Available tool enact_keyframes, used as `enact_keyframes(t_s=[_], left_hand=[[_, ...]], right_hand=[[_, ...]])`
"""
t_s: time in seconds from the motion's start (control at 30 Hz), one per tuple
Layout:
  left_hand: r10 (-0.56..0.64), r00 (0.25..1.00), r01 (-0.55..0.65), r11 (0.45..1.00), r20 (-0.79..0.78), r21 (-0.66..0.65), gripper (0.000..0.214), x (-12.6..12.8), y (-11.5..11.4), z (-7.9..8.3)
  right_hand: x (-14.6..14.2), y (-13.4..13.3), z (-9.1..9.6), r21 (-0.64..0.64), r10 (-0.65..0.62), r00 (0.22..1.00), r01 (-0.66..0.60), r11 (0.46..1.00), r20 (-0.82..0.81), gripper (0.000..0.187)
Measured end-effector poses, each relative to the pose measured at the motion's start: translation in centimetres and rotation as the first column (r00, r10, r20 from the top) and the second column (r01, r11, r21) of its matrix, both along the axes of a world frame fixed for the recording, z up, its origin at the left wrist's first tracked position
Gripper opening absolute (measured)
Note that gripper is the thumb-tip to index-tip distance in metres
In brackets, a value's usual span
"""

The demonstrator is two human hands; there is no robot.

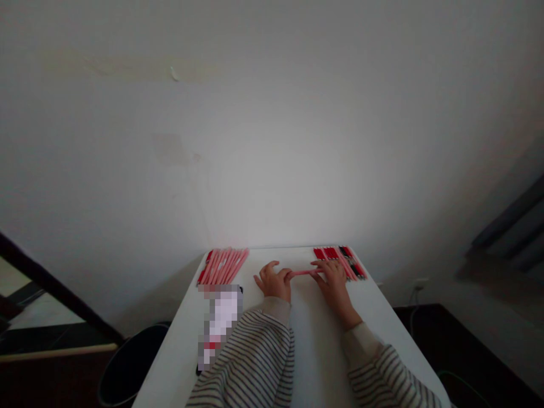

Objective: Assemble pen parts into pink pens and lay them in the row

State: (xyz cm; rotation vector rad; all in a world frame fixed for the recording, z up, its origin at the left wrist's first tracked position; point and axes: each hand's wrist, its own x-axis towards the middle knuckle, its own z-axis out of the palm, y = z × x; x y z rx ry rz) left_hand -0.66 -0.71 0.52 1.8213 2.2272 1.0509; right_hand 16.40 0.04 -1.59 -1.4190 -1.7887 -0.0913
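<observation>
A slim pink pen [302, 272] lies level between my two hands over the white table. The thumb and forefinger of my left hand [276, 283] pinch its left end, while the other fingers curl loosely. At the other end, my right hand [334, 286] grips the pen with thumb and fingertips. Just beyond the right hand sits a group of red, pink and black pens [351, 263], partly covered by its fingers. Left of my left hand is a slanted pile of pink pens [223, 267] with some red ones at its left edge.
A blurred-out, dark-edged flat object [223, 317], perhaps a phone, lies on the left of the white table [312, 351]. A dark bin [127, 368] stands on the floor to the left. The pale wall [272, 124] rises behind the table's far edge.
</observation>
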Motion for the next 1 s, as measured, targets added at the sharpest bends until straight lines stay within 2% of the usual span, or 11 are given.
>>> enact_keyframes(t_s=[0.3, 0.63, 0.83, 1.0], left_hand=[[-0.029, 1.000, 0.028, 0.999, -0.011, -0.039, 0.012, 0.0, 0.1, -0.1], [-0.032, 0.999, 0.032, 0.999, 0.016, 0.042, 0.007, -0.3, -0.1, 0.1], [-0.036, 0.999, 0.037, 0.997, -0.018, 0.073, 0.011, -0.1, 0.2, -0.5], [-0.045, 0.999, 0.046, 0.995, -0.014, 0.087, 0.010, -0.1, 0.4, -0.9]], right_hand=[[0.3, -0.1, 0.0, 0.040, 0.031, 0.999, -0.031, 0.999, -0.016, 0.018], [-0.2, -0.4, 0.1, -0.039, -0.009, 0.999, 0.010, 0.999, 0.032, 0.026], [0.0, -0.2, 0.2, 0.020, 0.007, 1.000, -0.008, 1.000, 0.014, 0.029], [0.2, -0.4, 0.5, 0.037, -0.004, 1.000, 0.003, 0.999, 0.027, 0.020]])
